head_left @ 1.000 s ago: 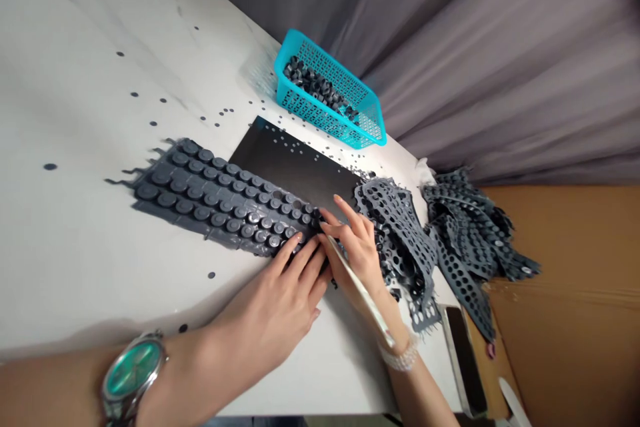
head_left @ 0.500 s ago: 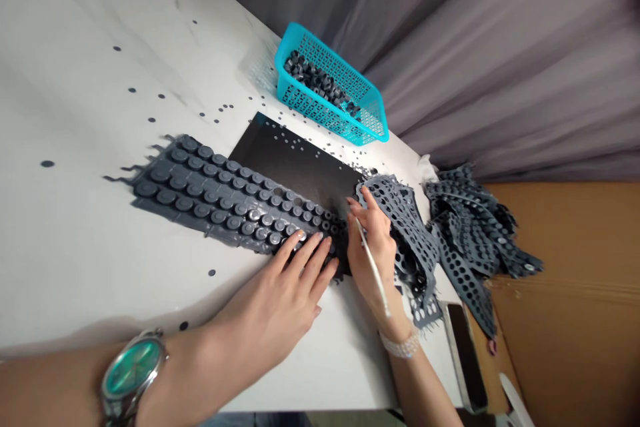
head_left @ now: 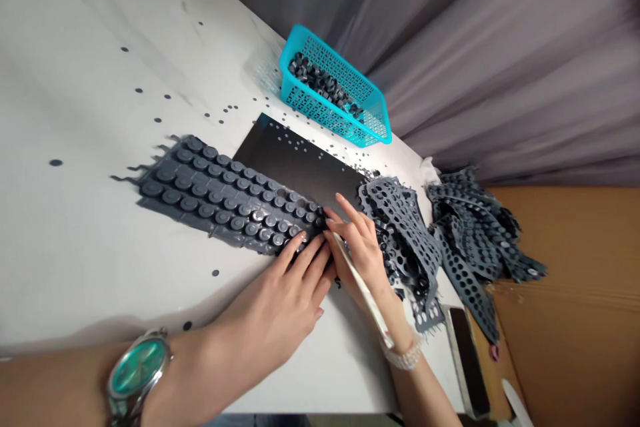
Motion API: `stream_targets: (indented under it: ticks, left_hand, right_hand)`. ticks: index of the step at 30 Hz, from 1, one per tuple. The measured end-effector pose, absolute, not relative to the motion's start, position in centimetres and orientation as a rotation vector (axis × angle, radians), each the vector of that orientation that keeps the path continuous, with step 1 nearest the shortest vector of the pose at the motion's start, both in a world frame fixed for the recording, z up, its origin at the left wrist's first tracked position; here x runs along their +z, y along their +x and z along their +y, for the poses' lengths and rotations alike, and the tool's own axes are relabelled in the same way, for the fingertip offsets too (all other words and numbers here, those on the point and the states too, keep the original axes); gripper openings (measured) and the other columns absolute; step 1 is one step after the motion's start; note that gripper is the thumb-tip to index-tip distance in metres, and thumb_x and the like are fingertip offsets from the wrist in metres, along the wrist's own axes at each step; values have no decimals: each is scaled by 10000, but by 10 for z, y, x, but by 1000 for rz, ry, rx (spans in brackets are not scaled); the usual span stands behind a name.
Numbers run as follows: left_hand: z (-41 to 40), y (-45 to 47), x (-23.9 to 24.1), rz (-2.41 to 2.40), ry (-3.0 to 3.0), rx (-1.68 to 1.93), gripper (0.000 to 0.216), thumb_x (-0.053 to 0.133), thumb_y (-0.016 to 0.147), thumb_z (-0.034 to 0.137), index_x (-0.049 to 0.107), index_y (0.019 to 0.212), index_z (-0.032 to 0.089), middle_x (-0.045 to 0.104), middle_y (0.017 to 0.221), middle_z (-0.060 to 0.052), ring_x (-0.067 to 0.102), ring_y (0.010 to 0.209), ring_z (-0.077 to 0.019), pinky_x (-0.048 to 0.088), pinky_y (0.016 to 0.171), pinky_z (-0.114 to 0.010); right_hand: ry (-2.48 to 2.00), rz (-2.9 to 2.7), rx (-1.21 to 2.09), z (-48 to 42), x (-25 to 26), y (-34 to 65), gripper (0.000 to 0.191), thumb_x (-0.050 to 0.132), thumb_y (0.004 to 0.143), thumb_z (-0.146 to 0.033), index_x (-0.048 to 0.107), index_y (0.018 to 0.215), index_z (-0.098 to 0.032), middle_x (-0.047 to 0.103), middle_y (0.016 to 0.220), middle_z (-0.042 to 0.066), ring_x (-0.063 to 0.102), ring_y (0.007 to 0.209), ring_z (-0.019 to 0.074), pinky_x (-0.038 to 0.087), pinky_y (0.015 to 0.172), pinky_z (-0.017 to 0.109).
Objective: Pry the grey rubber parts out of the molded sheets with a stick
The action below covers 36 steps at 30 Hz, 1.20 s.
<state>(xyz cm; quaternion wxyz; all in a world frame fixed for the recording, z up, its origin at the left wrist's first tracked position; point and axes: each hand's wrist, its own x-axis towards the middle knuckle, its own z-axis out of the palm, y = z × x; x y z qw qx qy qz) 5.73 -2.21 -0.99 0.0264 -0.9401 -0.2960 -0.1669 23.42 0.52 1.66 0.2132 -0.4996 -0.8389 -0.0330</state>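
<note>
Head view looks down on my left hand [head_left: 280,300], laid flat with fingers straight and apart, their tips pressing the near end of a grey rubber sheet of round moulded buttons [head_left: 225,197]. That sheet stretches away from my fingertips to the far left across the white marble-look table [head_left: 75,260]. My right hand [head_left: 357,250] sits just beside the left, closed around a thin white stick [head_left: 363,290] that runs back along my wrist, with its fingertips on the same end of the sheet. Beyond both hands a flat black board [head_left: 300,163] lies against the sheet's far edge, and further off stands a turquoise plastic basket [head_left: 330,119] holding dark rubber rings. Just right of my right hand is a heap of punched grey rubber webbing [head_left: 410,240]. A teal-faced metal watch [head_left: 133,370] is on my left wrist.
</note>
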Motion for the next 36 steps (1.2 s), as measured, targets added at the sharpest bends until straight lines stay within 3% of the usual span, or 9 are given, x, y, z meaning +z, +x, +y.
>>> stream_targets:
  ticks: [9, 12, 14, 20, 27, 36]
  left_hand:
    - [-24, 57, -9, -931, -2899, -495, 555, 480, 917, 448, 523, 1382, 147, 493, 1458, -154, 409, 1365, -314, 190, 1169, -517]
    - [-24, 57, -11, -930, -2915, -487, 602, 500, 906, 464, 472, 1422, 156, 435, 1501, -154, 370, 1390, -319, 188, 1171, -520]
    - [-24, 58, -12, -934, -2919, -484, 623, 510, 900, 476, 452, 1436, 163, 410, 1518, -147, 351, 1402, -320, 188, 1173, -518]
    - [-23, 58, -17, -899, -2898, -527, 632, 490, 900, 488, 455, 1432, 149, 424, 1509, -149, 369, 1390, -324, 191, 1171, -524]
    - [-23, 58, -18, -877, -2869, -558, 500, 467, 914, 434, 610, 1293, 141, 599, 1355, -140, 493, 1287, -332, 189, 1165, -527]
    - [-23, 58, -16, -894, -2872, -526, 533, 472, 911, 457, 590, 1321, 137, 581, 1375, -146, 471, 1308, -343, 205, 1159, -523]
  right_hand:
    - [-1545, -2023, 105, 3, 16, 227, 99, 469, 949, -161, 551, 971, -214, 556, 1381, 158, 624, 1169, 216, 530, 928, 397]
    - [-1619, -1652, 179, 8, 13, 244, 79, 463, 963, -233, 532, 930, -212, 642, 1269, 146, 617, 1188, 226, 530, 943, 404]
    - [-1690, -1557, 128, 11, 12, 260, 109, 500, 948, -284, 528, 869, -213, 703, 1146, 133, 523, 1297, 260, 475, 1010, 470]
    - [-1713, -1892, 80, 9, 16, 260, 72, 509, 937, -240, 578, 936, -221, 627, 1301, 133, 437, 1366, 271, 436, 1038, 510]
    - [-1315, -2313, -38, 11, 19, 222, 157, 519, 910, -90, 549, 971, -231, 703, 1181, 94, 502, 1315, 231, 445, 978, 450]
    - [-1280, -2401, -114, 17, 19, 225, 139, 509, 921, -89, 532, 994, -206, 696, 1179, 142, 508, 1309, 240, 467, 922, 407]
